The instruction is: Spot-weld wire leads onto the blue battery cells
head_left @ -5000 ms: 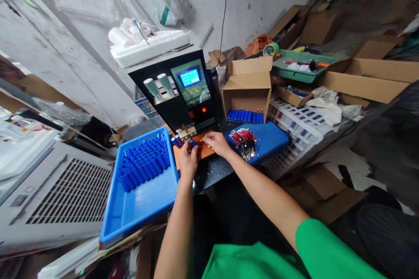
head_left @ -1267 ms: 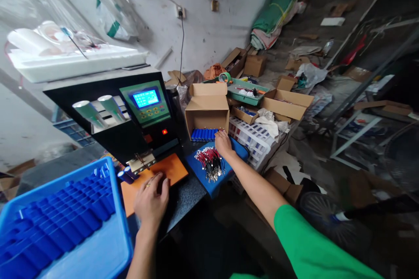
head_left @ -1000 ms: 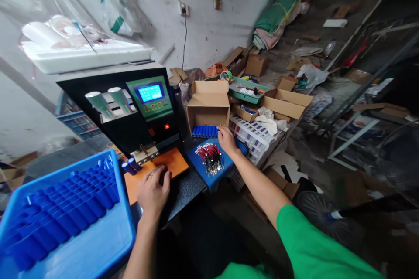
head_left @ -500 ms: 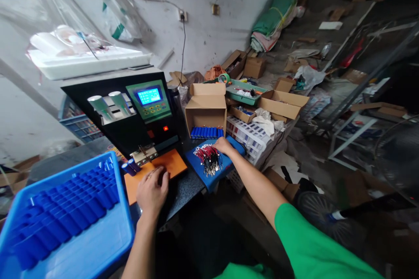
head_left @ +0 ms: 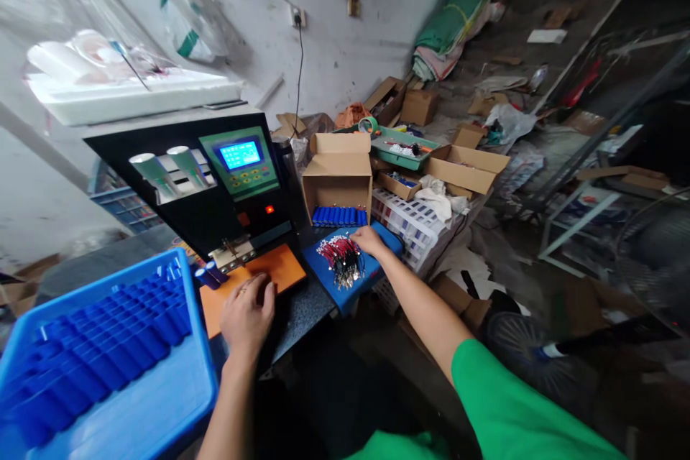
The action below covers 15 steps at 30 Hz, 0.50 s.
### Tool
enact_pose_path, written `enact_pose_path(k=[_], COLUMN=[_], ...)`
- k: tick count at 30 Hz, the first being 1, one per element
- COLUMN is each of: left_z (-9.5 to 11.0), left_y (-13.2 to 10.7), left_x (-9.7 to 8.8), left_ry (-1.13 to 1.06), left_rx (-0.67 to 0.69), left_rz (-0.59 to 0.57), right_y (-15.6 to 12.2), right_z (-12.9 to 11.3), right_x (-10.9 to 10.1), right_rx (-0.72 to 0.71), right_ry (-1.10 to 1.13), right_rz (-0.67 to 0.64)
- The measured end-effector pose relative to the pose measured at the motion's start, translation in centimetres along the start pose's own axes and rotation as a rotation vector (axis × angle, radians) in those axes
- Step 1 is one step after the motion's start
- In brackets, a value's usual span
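Note:
My left hand [head_left: 247, 313] lies palm down with fingers spread at the front edge of an orange pad [head_left: 280, 269], holding nothing. Two blue cells [head_left: 208, 274] stand at the pad's far left, under the black spot welder [head_left: 215, 180]. My right hand [head_left: 367, 238] reaches out to the right and rests at the edge of a bundle of red wires [head_left: 339, 259] on a blue tray lid [head_left: 371, 269]. Its fingers curl down onto the wires; what they pinch is hidden. A row of blue cells [head_left: 339, 215] lies just beyond, in front of an open cardboard box [head_left: 337, 176].
A blue tray [head_left: 108, 374] of several blue cells fills the near left. White crates [head_left: 415, 219], more cardboard boxes [head_left: 468, 165] and a green tray [head_left: 404, 147] crowd the right. The floor beyond is littered. A fan [head_left: 652, 259] stands at far right.
Five seconds ago both hands were together at the welder's tip. Since then my right hand went out to the row of cells, then drew back onto the red wire bundle. My left hand has stayed on the pad.

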<state>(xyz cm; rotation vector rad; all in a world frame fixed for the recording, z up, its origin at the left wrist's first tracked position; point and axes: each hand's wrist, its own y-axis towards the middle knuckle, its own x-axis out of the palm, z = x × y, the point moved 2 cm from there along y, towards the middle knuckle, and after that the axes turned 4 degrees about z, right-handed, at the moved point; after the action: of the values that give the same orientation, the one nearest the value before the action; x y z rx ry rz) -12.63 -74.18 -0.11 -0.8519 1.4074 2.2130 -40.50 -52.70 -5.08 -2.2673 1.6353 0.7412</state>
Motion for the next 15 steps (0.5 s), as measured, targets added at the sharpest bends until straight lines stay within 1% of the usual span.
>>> enact_pose_path(k=[8, 15], left_z=[0.1, 0.1], left_y=[0.0, 0.0], left_x=[-0.1, -0.1], left_ry=[0.001, -0.011], left_rx=[0.011, 0.019], left_rz=[0.006, 0.003], right_y=[0.0, -0.4], right_z=[1.3, 1.1], right_x=[0.0, -0.2], right_rx=[-0.017, -0.054], right_ry=[0.147, 0.106], right_rz=[0.018, 0.007])
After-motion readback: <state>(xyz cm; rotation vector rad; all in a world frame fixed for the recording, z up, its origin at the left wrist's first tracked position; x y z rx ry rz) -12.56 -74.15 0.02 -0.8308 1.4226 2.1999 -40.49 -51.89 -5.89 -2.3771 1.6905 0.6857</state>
